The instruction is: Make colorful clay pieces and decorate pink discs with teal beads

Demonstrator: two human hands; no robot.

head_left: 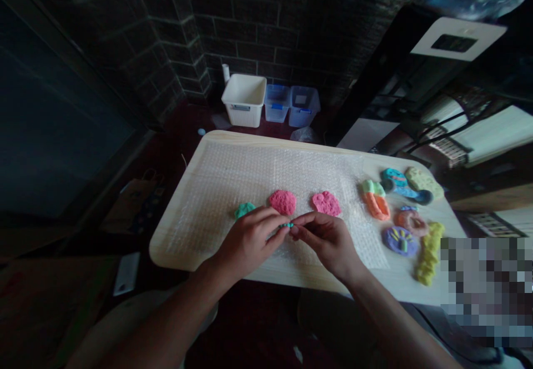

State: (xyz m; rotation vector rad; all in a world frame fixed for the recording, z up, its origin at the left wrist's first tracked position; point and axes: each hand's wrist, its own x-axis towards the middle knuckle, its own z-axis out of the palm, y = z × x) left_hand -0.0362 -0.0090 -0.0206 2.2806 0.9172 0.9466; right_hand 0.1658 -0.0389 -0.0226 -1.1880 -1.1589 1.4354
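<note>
Bubble wrap [233, 169] lies spread over much of the pale wooden desk [160, 249], reaching nearly to its left end. On it sits a green lump [244, 209], just beyond the knuckles of the left hand [247, 238]; farther back, on the floor, stand a white bin [245, 102] and two bluish tubs [277, 104]. That left hand has its thumb and forefinger pinched on one end of a small green strip [286, 225], which is between the two hands, on the near side of a rough pink lump [283, 201]. Meeting the other end is the right hand [331, 244], thumb and forefinger drawn together on it (so tiny a piece that I can barely make it out). Past those fingers rests a second pink lump [327, 203], also on the wrap. Coloured shapes cluster towards the desk's right end: an orange and pale green piece [375, 200], a purple disc [395, 245] with yellow streaks, a grey-blue form [406, 191] and a bumpy yellow strip [428, 255].
</note>
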